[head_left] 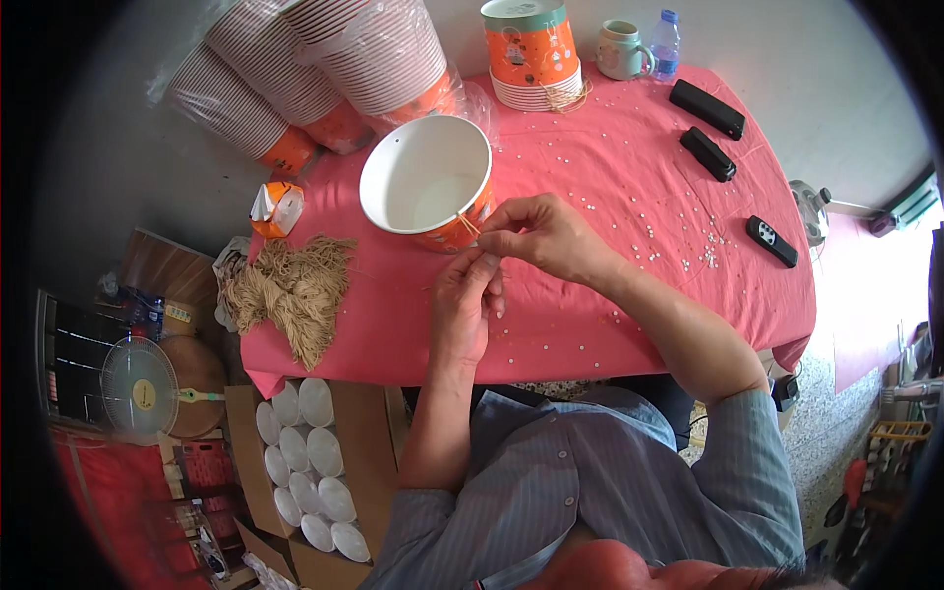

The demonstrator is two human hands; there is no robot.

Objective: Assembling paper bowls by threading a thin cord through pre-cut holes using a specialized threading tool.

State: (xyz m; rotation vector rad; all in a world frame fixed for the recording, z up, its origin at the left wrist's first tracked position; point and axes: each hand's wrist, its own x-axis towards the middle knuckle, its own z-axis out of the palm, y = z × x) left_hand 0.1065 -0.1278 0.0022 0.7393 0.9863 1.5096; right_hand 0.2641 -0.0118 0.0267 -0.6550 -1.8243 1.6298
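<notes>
The bucket (426, 182) stands upright on the table (580, 315), a thin cord (466, 224) at its near right side. The right hand (546, 234), just beside the bucket, pinches the cord between thumb and forefinger. The left hand (462, 305), nearer the person than the bucket, meets the right fingertips with its own fingers drawn together; whether it grips the cord too, I cannot tell. Left of the bucket lie a string bundle (295, 295) and an orange packet (276, 209). Behind it lean wrapped stacks (369, 64). To its right, well apart, are white bits (710, 254) and a remote (772, 242); behind and right, a mug (621, 51) and a bottle (666, 47).
</notes>
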